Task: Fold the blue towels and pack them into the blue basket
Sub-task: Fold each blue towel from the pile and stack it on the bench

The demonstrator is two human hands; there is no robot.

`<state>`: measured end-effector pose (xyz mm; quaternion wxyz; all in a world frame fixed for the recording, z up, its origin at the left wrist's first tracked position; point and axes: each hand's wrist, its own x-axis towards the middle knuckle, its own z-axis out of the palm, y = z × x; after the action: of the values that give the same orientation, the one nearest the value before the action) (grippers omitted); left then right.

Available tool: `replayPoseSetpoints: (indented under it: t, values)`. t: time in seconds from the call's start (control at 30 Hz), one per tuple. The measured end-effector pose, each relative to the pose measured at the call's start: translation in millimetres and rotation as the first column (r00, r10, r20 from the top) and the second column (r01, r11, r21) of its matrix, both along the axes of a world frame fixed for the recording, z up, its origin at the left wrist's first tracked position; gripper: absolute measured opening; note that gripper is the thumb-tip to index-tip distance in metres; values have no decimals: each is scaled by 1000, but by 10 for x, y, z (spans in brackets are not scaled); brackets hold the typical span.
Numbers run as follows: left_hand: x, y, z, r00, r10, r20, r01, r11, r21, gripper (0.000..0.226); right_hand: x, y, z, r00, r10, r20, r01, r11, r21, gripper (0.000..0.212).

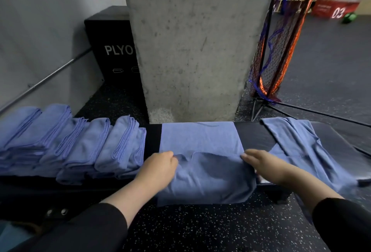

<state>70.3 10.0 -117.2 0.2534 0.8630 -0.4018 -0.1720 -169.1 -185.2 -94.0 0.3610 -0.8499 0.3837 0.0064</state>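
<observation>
A blue towel point(202, 147) lies across the black bench point(253, 133), its near part doubled back so that a fold hangs over the front edge. My left hand point(158, 166) pinches the folded edge at its left corner. My right hand point(261, 163) grips the same edge at its right corner. Several folded blue towels point(80, 147) lie in an overlapping row on the bench to the left. Loose unfolded blue towels point(305, 149) are draped over the bench on the right. No blue basket is in view.
A concrete pillar point(192, 50) rises right behind the bench. A black box marked PLYO point(112, 46) stands at the back left. A net on a black stand point(281, 46) leans at the right. Speckled rubber floor point(200, 229) lies below the bench.
</observation>
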Motion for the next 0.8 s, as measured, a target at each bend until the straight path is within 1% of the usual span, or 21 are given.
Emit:
replayPoseSetpoints:
  t: [0.03, 0.07, 0.1, 0.13, 0.17, 0.2, 0.27, 0.33, 0.43, 0.5, 0.57, 0.63, 0.73, 0.8]
  values:
    - [-3, -17, 52, 999, 44, 14, -43, 997, -68, 31, -12, -36, -2, 990, -69, 121, 61, 996, 63, 32]
    - [1, -46, 119, 997, 82, -6, -82, 985, -150, 34, -2, -74, 10, 957, -152, 249, 122, 984, 131, 30]
    - [19, -86, 182, 989, 135, -55, -144, 962, -231, 36, 30, -108, 36, 903, -243, 355, 182, 964, 195, 29]
    - [43, -138, 249, 978, 187, -97, -207, 937, -282, 36, 83, -135, 70, 841, -328, 431, 239, 939, 248, 29]
    - [69, -204, 292, 962, 236, -138, -268, 912, -310, 36, 149, -166, 94, 791, -383, 477, 285, 921, 267, 30]
    - [105, -268, 321, 949, 267, -165, -308, 896, -321, 37, 225, -187, 111, 766, -400, 504, 321, 916, 239, 33]
    - [177, -387, 289, 950, 274, -152, -308, 905, -293, 36, 401, -209, 113, 772, -379, 510, 376, 920, 114, 35]
    - [268, -489, 147, 964, 247, -97, -264, 936, -235, 32, 568, -233, 46, 796, -361, 487, 404, 915, 18, 37]
    - [356, -601, -99, 983, 180, 25, -176, 976, -126, 31, 779, -252, -84, 852, -325, 409, 370, 929, -32, 36]
    - [349, -644, -229, 986, 95, 137, -89, 995, -49, 28, 868, -273, -204, 915, -264, 305, 305, 948, -91, 36]
    - [317, -659, -298, 973, 28, 230, -29, 1000, 4, 23, 900, -273, -292, 972, -180, 149, 205, 962, -178, 37]
    - [309, -641, -335, 958, -15, 287, -1, 998, 55, 20, 881, -259, -328, 991, -131, 43, 137, 966, -218, 37]
    - [270, -562, -311, 934, -71, 351, 33, 993, 113, 17, 811, -189, -248, 995, -81, -66, 62, 966, -250, 33]
    - [231, -470, -284, 925, -121, 360, 66, 985, 162, 15, 744, -131, -168, 990, -59, -124, 26, 968, -251, 29]
